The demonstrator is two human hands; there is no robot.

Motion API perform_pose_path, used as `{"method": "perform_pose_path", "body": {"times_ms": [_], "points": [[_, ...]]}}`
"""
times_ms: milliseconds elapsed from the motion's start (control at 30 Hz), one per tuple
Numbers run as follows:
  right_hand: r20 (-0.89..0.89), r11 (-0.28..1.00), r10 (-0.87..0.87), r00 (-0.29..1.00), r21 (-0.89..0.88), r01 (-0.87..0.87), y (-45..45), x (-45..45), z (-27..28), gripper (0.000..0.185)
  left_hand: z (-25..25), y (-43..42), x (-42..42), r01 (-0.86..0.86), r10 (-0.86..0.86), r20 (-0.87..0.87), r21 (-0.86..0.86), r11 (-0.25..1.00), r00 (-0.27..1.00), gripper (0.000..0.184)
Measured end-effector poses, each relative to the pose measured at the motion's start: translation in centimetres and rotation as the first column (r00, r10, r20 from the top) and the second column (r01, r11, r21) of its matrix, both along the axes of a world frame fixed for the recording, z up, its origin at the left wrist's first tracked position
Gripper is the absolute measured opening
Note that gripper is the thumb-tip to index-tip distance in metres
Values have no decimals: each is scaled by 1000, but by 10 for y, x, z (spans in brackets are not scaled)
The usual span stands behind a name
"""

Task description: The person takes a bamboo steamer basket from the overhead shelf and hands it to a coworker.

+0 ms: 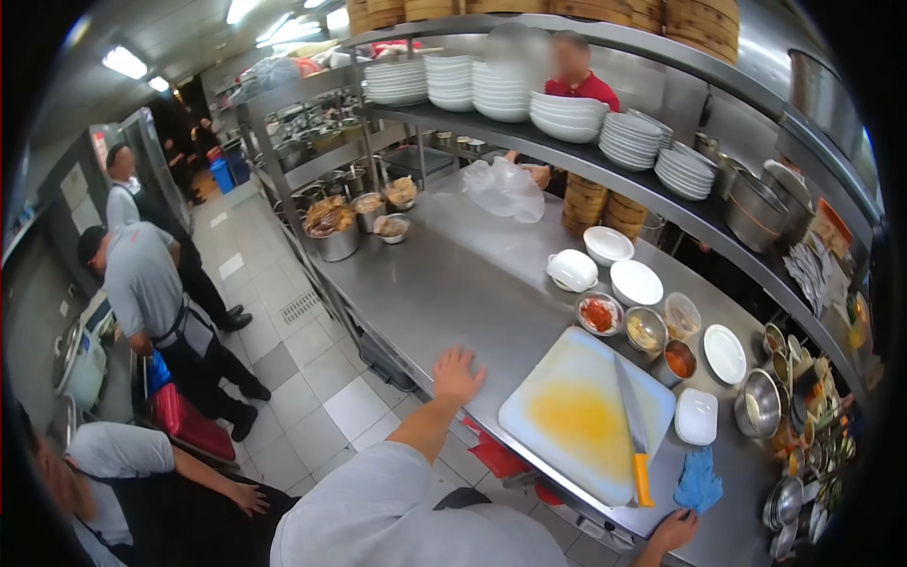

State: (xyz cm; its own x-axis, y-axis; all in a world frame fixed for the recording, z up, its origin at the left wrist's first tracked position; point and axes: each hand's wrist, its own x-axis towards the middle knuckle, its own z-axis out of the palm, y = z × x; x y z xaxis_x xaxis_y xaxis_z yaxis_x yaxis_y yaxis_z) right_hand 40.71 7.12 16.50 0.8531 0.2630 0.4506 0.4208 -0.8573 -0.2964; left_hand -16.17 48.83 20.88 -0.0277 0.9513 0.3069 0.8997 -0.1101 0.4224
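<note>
My left hand lies flat on the steel counter near its front edge, fingers spread and holding nothing. My right hand rests at the counter's edge, its fingertips beside a crumpled blue cloth; it seems to hold nothing. Between my hands lies a white cutting board with a yellow stain across its middle. A knife with a yellow handle lies along the board's right side, its handle toward me. A small white square dish stands just beyond the blue cloth.
Behind the board stand bowls of red food, sauce and white dishes. A plastic bag lies farther back. Stacked plates fill the overhead shelf. Co-workers stand left, one close beside me; another person is behind the shelf.
</note>
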Motion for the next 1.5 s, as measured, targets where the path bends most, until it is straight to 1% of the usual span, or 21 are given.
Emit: {"method": "perform_pose_path", "body": {"times_ms": [33, 67, 100, 167, 233, 300, 367, 433, 467, 567, 633, 700, 767, 833, 933, 1100, 1167, 1233, 1300, 1400, 1500], "points": [[58, 1000, 17, 998, 11, -18, -1, 4, -7, 38, 3, 0, 0, 11, -11, 0, -15, 1000, 1000, 59], [62, 999, 34, 998, 9, -34, 1, 5, -10, 38, 2, -1, -2, 23, -23, 0, -32, 999, 1000, 59], [37, 1000, 27, 999, 9, -27, -1, 7, -12, 39, 1, -2, -2, 8, -8, 5, -37, 999, 1000, 59], [15, 1000, 27, 1000, 5, -27, -2, 12, -12, 40, -4, 0, -3, 24, -24, 6, 38, 999, 1000, 60], [-32, 998, 61, 998, 6, -61, -2, 11, -12, 40, -7, 3, -2, 13, -13, 5, 21, 1000, 1000, 60], [-36, 999, 46, 998, -13, -47, -4, 10, -9, 41, -10, 4, -3, 11, -11, -8, -5, 1000, 1000, 60], [-42, 999, 30, 999, -36, -32, -3, 8, -9, 41, -11, 3, -3, 19, -20, 18, 42, 999, 1000, 61], [34, 999, 32, 999, -16, -31, -5, 7, -10, 42, -2, 0, -2, 16, -16, 19, 3, 1000, 1000, 60], [32, 1000, 15, 999, -20, -14, -5, 10, -13, 42, 1, 0, 2, 10, -10, 27, -27, 1000, 1000, 60], [70, 1000, 6, 998, 10, -6, -5, 12, -16, 38, -2, 2, 2, 22, -22, 29, -2, 1000, 999, 60], [27, 1000, -4, 1000, -11, 4, -2, 5, -9, 39, -4, 4, 2, 31, -31, 12, 3, 1000, 999, 59], [26, 1000, -12, 1000, -1, 12, -2, 3, -8, 40, -4, 3, 2, 31, -31, -4, 12, 999, 1000, 59], [25, 1000, -15, 1000, 13, 15, 0, -2, 1, 42, -1, 3, 3, 26, -26, -6, -2, 1000, 1000, 58], [-14, 1000, -21, 1000, -10, 21, 2, -7, 10, 40, 3, 1, 4, 31, -31, -15, -21, 999, 999, 60], [31, 999, -31, 999, 17, 30, 1, -6, 2, 40, 4, 0, 4, 29, -31, -30, -39, 999, 999, 61], [4, 999, -37, 999, 26, 37, 1, 0, -4, 40, -1, 2, 3, 32, -33, -39, -26, 999, 999, 61], [3, 999, -39, 999, 20, 39, -1, -1, -4, 40, -2, 2, 4, 24, -25, -16, -30, 999, 1000, 62], [-6, 1000, -17, 1000, 23, 17, 0, -2, -1, 40, -6, 4, 3, 31, -31, -14, -29, 999, 999, 61], [-3, 999, -31, 1000, 16, 31, 0, -3, -3, 40, -8, 4, 4, 45, -45, -8, -30, 999, 999, 60], [-19, 998, -59, 998, 27, 59, 5, -11, 11, 40, -6, 5, 6, 28, -27, 18, -42, 999, 999, 61], [-27, 997, -80, 996, 13, 81, 6, -13, 12, 37, -4, 4, 4, 36, -36, 6, -11, 999, 999, 61]]}}
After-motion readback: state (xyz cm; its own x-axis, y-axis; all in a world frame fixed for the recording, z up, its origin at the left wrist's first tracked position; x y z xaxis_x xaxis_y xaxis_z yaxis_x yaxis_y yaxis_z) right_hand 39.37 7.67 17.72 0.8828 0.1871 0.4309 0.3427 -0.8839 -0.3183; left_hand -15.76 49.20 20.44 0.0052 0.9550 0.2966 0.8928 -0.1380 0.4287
